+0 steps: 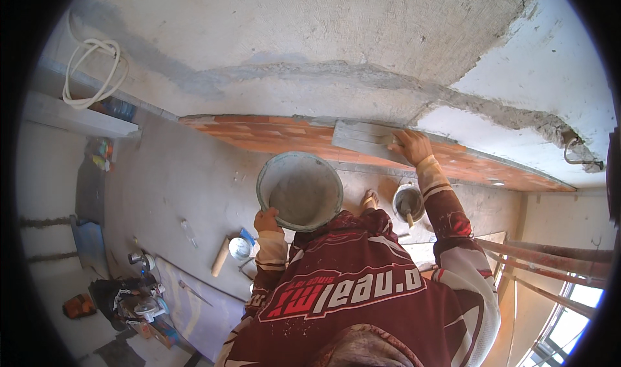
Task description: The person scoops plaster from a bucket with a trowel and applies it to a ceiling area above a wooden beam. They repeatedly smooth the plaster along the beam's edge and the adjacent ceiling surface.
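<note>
Left hand [266, 220] clamped on the bucket [301, 163], right hand [412, 147] around a grey float [356, 136] — mid-frame brick strip [278, 134] looks mostly uncoated.

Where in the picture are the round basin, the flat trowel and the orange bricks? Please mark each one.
Round basin [299, 165]: head view, upper inside wall.
Flat trowel [360, 138]: head view, grey blade.
Orange bricks [284, 134]: head view, face of the row's left part.
</note>
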A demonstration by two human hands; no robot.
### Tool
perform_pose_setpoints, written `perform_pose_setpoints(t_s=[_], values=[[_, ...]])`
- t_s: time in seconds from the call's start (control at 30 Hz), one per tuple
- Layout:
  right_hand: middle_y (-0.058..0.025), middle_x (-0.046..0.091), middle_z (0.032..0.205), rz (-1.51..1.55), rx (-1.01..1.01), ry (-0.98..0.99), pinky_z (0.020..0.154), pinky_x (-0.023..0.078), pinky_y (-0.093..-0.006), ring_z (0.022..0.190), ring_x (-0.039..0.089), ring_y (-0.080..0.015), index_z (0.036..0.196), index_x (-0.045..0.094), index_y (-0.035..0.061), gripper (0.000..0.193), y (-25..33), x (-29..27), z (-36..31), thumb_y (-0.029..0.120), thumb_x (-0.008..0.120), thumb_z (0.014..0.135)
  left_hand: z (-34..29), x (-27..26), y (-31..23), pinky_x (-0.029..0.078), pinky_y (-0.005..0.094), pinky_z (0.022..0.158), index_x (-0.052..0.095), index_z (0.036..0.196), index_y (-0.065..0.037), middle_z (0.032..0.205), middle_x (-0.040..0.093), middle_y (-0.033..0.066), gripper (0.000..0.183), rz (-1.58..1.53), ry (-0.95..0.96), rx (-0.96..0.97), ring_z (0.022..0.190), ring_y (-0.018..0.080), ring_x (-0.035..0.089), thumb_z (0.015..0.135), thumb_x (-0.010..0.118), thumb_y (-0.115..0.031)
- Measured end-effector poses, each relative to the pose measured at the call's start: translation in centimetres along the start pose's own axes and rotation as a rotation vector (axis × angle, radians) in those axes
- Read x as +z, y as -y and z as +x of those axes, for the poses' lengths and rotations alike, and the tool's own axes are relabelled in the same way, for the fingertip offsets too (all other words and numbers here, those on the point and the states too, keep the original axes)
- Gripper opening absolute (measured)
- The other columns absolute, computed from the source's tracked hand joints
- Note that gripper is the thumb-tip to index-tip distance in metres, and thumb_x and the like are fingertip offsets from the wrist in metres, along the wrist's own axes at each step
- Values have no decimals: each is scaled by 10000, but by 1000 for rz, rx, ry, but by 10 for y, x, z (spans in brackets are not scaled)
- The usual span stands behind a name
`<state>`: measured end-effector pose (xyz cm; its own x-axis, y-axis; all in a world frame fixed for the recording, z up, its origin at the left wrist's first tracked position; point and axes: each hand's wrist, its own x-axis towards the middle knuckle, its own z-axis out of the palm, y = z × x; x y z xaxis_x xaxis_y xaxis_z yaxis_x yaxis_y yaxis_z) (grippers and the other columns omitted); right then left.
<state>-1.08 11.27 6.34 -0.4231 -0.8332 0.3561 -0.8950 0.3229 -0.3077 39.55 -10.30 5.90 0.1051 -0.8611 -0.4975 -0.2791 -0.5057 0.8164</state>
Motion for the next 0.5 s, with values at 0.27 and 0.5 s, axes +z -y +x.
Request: perform_pose_setpoints(t_s=[0.27,0.5], values=[[-77,618,750,-75,-61,-41,620,487,-398,668,614,-291,984,640,94,415,14,-11,-3,402,745,724,9,-5,11,360,341,497,515,653,-40,624,463,6,152,-115,25,0,555,147,411,633,662,-72],[-94,625,738,-3,-136,-36,611,496,-395,663,623,-297,963,652,87,407,61,2,26,412,744,734,24,-18,23,412,342,539,566,726,-7,667,532,24,141,-300,31,-73,592,161,488,635,665,-50]])
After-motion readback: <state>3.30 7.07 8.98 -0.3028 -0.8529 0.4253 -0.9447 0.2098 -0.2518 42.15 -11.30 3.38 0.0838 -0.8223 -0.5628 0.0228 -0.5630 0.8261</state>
